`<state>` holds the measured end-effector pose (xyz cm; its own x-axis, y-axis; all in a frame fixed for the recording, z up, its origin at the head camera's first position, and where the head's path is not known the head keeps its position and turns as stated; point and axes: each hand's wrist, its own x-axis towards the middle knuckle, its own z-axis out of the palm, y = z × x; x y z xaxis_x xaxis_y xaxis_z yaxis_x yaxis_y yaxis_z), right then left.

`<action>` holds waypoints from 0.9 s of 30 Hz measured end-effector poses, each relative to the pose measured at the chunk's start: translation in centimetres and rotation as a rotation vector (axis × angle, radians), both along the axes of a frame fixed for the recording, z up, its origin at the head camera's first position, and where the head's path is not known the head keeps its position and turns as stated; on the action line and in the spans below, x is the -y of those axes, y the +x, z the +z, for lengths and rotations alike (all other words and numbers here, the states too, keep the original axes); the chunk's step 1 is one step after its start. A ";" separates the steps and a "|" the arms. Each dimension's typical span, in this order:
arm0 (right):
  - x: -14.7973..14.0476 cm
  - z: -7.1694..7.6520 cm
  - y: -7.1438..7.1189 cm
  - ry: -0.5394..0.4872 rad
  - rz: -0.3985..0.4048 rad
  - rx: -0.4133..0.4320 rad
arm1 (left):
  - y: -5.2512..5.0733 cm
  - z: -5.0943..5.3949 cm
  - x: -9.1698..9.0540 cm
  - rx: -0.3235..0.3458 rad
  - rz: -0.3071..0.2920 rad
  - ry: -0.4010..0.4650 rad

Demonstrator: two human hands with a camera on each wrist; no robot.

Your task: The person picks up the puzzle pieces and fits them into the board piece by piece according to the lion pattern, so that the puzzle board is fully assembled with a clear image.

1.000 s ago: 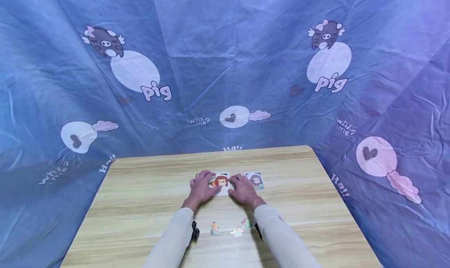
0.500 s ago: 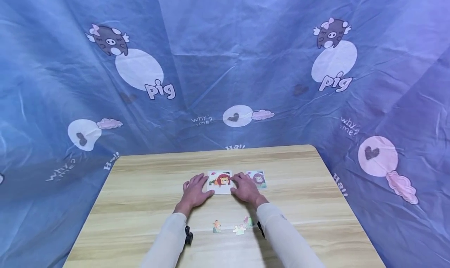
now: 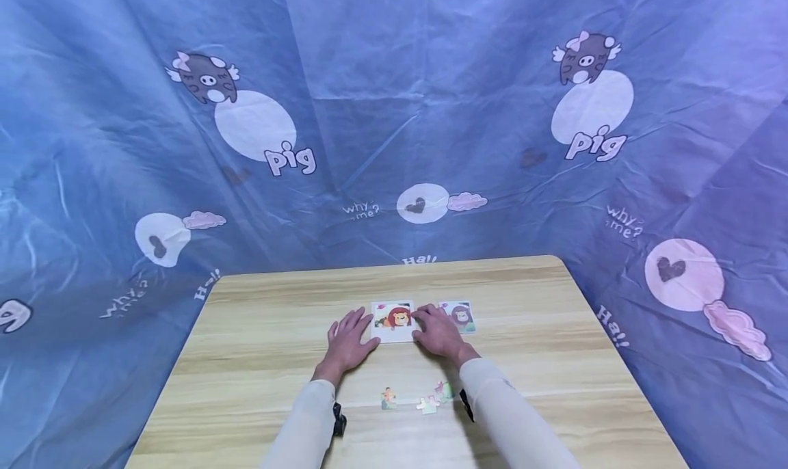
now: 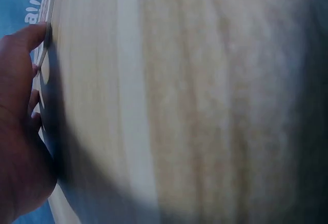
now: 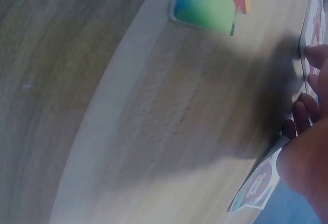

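Note:
A square white puzzle board (image 3: 394, 333) with a lion picture across its upper part lies flat between the two hands. The left hand (image 3: 347, 342) touches its left edge, thumb at the lower left corner, fingers extended. At the right edge the right hand (image 3: 440, 332) rests its thumb and fingertips, slightly bent. A picture card (image 3: 463, 316) with a paler lion lies just right of the right hand, partly covered by it. Nearer the person are loose puzzle pieces: one with an orange figure (image 3: 388, 398), a pale one (image 3: 427, 405), and a green and pink one (image 3: 444, 390).
The wood-grain table (image 3: 265, 366) reaches back to a blue printed curtain (image 3: 369, 141) that hangs behind it and at both sides. Both forearms wear white sleeves, with a black wrist strap (image 3: 339, 420) at the left cuff.
The left hand has drawn back from over the board to its left edge, uncovering more of the lion picture. The right hand stays at the right edge. The whole view has shifted slightly.

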<state>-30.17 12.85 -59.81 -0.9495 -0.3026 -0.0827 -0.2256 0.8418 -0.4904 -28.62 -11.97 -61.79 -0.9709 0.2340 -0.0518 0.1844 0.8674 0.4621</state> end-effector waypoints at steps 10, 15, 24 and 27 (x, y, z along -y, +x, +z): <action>-0.8 0.5 0.5 -0.058 0.036 -0.007 | 0.3 -0.5 -0.2 -0.022 -0.006 -0.021; -1.2 0.3 1.3 -0.139 0.024 -0.015 | 0.3 -0.5 -0.3 -0.027 -0.009 -0.033; -1.9 0.3 3.4 -0.221 0.014 -0.035 | 0.4 -0.6 -0.4 -0.003 0.007 -0.019; -2.2 0.5 4.4 -0.241 0.010 -0.031 | 0.5 -0.8 -0.3 -0.001 0.011 -0.020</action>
<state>-25.76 15.04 -59.27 -0.9474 -0.3192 0.0220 -0.2510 0.6988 -0.6698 -28.16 -11.66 -62.55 -0.9735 0.2218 -0.0555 0.1749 0.8787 0.4442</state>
